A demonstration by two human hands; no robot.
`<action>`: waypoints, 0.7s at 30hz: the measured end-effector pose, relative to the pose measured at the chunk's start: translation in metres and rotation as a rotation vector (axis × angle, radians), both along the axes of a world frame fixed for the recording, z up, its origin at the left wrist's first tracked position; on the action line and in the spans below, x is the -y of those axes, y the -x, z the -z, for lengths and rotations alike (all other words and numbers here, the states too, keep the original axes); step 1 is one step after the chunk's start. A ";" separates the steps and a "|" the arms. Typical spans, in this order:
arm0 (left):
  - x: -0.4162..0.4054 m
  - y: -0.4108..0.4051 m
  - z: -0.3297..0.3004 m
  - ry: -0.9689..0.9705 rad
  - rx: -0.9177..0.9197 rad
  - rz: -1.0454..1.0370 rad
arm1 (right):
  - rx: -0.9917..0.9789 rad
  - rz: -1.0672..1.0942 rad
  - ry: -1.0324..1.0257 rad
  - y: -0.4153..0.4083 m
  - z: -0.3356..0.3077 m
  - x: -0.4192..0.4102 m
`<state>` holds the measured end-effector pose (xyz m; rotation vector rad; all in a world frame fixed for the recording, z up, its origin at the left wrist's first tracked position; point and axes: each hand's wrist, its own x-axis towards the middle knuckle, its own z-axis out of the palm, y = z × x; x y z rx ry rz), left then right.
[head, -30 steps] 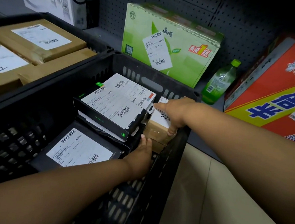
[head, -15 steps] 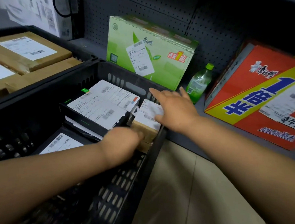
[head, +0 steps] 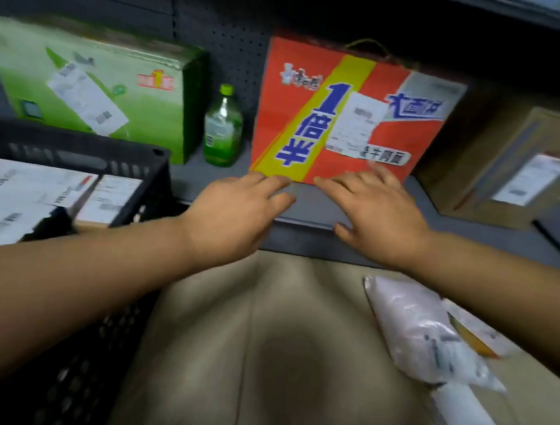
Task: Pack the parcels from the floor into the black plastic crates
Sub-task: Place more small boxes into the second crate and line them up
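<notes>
The black plastic crate [head: 134, 162] stands at the left with several labelled parcels inside, among them a small brown box [head: 111, 194] against its right wall. My left hand [head: 238, 208] and my right hand [head: 376, 214] are both out of the crate, fingers stretched forward and holding nothing. They hover over the grey shelf edge, just in front of a large red and yellow carton [head: 341, 116] that leans on the shelf. My right fingertips overlap its lower edge; whether they touch it I cannot tell.
A green carton [head: 90, 84] and a green bottle [head: 223, 129] stand on the grey shelf [head: 305, 211] left of the red carton. A brown box [head: 513, 165] sits at the right. White plastic mailer bags [head: 420, 329] lie on the beige floor [head: 260, 346] at lower right.
Both hands left the small brown box in the crate and swung right towards the red carton. The view turned right with them.
</notes>
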<state>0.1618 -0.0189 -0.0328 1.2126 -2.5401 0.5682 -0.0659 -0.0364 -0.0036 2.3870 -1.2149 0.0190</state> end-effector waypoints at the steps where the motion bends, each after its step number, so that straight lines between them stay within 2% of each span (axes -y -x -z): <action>1: 0.003 0.024 0.000 -0.011 0.008 0.029 | -0.025 0.042 -0.004 0.029 0.001 -0.003; 7: 0.001 0.167 0.015 -0.113 0.025 0.161 | -0.111 0.332 -0.097 0.197 0.021 -0.036; 13: -0.024 0.279 0.048 -0.262 0.052 0.252 | -0.112 0.687 -0.322 0.324 0.066 -0.107; 17: -0.043 0.330 0.071 -0.393 0.056 0.306 | -0.191 0.789 -0.553 0.374 0.110 -0.167; 21: -0.058 0.356 0.089 -0.479 0.064 0.354 | -0.074 0.823 -0.821 0.390 0.147 -0.214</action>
